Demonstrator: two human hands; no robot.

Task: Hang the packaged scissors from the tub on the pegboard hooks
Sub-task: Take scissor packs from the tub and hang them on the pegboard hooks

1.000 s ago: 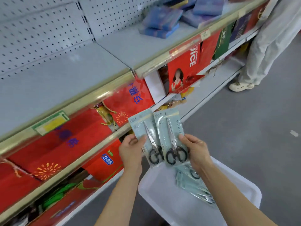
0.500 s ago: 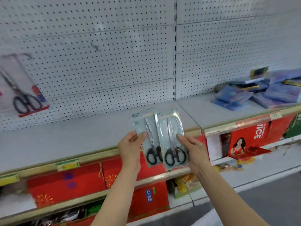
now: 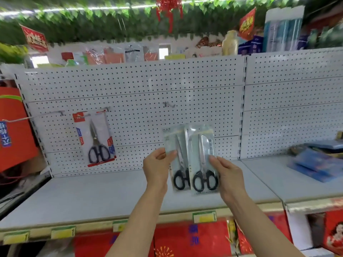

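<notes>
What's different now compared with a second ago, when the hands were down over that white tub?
Both hands have lifted the two scissor packs up from over the tub to in front of the pegboard, below a bare hook. The grip is unchanged: the left hand holds the left pack, the right hand the right pack, still overlapping. Nothing was let go or hung yet.

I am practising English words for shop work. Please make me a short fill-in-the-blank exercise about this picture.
1. The left hand and the right hand hold ____ packs of scissors together.
2. One red-trimmed pack already hangs on the ____.
3. The handles of the held scissors are ____ in colour.
4. The bare hook is ____ the held packs.

Missing words: two; pegboard; black; above
</notes>
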